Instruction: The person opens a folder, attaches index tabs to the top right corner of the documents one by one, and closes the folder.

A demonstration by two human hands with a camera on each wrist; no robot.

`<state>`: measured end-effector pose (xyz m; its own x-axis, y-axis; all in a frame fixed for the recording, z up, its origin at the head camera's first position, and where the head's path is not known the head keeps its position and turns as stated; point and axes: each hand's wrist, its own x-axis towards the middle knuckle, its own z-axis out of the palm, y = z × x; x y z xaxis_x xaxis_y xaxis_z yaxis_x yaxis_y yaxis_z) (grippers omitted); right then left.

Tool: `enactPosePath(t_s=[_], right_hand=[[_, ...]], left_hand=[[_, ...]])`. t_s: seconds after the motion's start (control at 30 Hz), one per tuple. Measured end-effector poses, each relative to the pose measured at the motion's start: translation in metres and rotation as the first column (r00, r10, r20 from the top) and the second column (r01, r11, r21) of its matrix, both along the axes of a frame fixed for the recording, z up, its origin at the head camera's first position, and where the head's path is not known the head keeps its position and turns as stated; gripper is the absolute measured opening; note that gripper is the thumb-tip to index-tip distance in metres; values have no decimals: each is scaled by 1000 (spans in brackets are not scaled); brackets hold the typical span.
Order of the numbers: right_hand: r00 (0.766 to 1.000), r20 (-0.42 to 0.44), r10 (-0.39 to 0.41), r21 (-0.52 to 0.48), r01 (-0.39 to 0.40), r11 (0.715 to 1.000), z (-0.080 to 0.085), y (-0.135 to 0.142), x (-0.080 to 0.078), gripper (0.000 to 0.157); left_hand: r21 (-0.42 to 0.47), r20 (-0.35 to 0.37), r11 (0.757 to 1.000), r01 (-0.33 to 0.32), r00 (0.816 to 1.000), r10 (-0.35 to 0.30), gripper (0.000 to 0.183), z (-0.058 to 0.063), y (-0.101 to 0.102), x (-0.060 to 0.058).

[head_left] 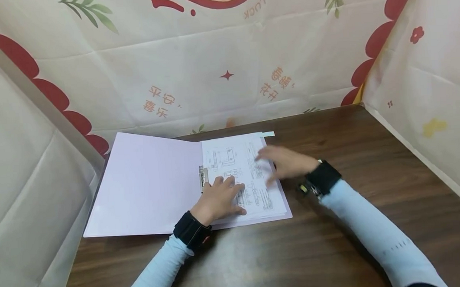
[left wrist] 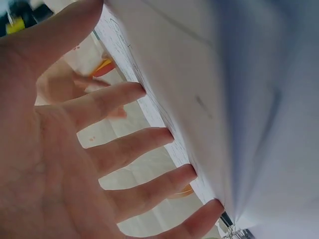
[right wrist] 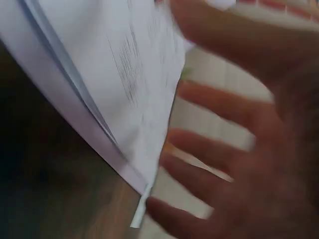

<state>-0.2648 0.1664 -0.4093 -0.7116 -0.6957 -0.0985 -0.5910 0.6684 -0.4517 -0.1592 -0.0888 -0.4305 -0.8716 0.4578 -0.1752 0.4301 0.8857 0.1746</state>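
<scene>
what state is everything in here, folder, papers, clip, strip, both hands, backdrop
light purple folder: open, lying on the dark brown wooden table
white printed paper sheets: stacked in the folder's right side
silver metal clip: by the fold; open or closed unclear
pale narrow strip: sticking out past the sheets' top right corner
left hand: fingers spread, touching the sheets
right hand: blurred, fingers apart, contact unclear
cream printed fabric backdrop: hanging, creased

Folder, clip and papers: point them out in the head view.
Folder [head_left: 146, 187], head view: inside of open cover.
Clip [head_left: 202, 178], head view: middle of its body.
Papers [head_left: 250, 170], head view: top sheet's middle.
</scene>
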Motion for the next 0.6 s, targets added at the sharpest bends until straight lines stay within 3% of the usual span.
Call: enactPosePath(t_s=[0.1, 0.2, 0.33, 0.47, 0.6], right_hand=[[996, 36, 81, 99, -84, 992, 0, 4, 32, 89], [997, 5, 76, 157, -76, 985, -9, 2, 49, 87], [999, -23, 36, 158, -32, 987, -13, 0, 53, 78], [999, -21, 31, 140, -28, 990, -15, 2, 51, 65], [999, -44, 30, 102, -25, 995, -18, 2, 49, 51]], left_hand=[[4, -7, 1000, -1, 1000, 1, 77, 4, -1, -2], [-2, -4, 1000, -3, 1000, 3, 77, 3, -2, 1], [17, -3, 1000, 12, 1000, -11, 72, 3, -2, 2], [97, -5, 994, 53, 999, -53, 61, 7, -1, 8], [162, -62, 982, 100, 994, -91, 40, 11, 1, 18]])
